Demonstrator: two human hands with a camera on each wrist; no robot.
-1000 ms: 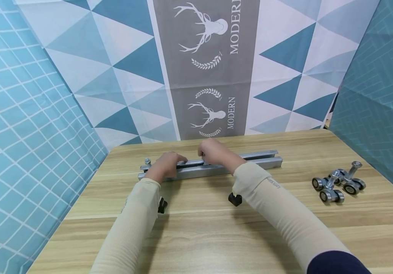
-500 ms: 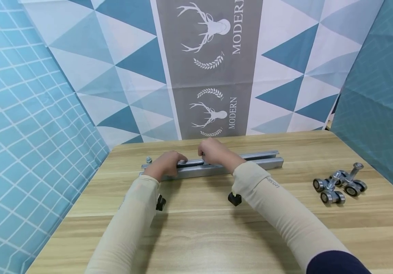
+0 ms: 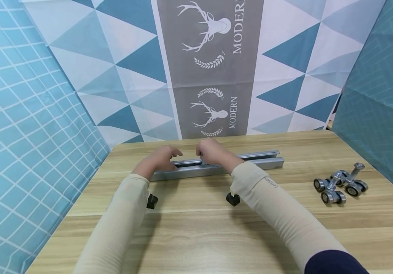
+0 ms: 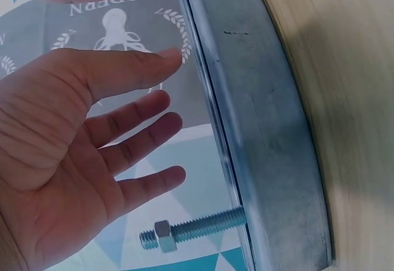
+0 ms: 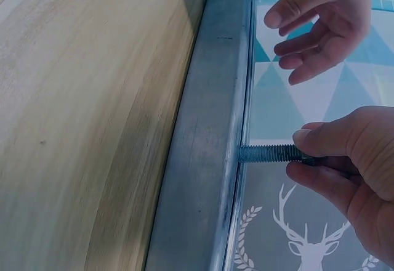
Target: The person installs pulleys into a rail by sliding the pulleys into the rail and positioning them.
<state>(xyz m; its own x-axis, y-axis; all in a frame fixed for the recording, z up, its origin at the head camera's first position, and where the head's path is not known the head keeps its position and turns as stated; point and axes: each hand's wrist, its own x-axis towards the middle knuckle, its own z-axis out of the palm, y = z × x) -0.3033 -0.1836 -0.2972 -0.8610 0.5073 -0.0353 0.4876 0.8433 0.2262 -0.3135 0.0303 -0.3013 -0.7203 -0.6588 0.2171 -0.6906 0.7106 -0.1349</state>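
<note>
A grey metal channel rail (image 3: pixel 189 172) lies across the back of the table, with its slot facing up. My left hand (image 3: pixel 158 160) hovers over its left part, fingers spread and holding nothing. In the left wrist view, a threaded bolt (image 4: pixel 212 223) carrying a nut (image 4: pixel 164 236) stands out of the slot near the left hand (image 4: pixel 80 135), apart from the fingers. Nearer the middle of the rail, my right hand (image 3: pixel 213 153) pinches the top of a second threaded bolt (image 5: pixel 271 154) between thumb and fingers. The parts inside the channel are hidden.
Two roller trolleys (image 3: pixel 331 189) with small wheels and upright bolts rest at the right of the wooden table (image 3: pixel 196 236). A patterned cloth (image 3: pixel 213 76) hangs behind the table's back edge, and a blue tiled sheet (image 3: pixel 28 125) covers the left side.
My left hand has moved left along the rail and its fingers have spread apart. The left bolt is now hidden in the head view. My right hand stays nearly in place.
</note>
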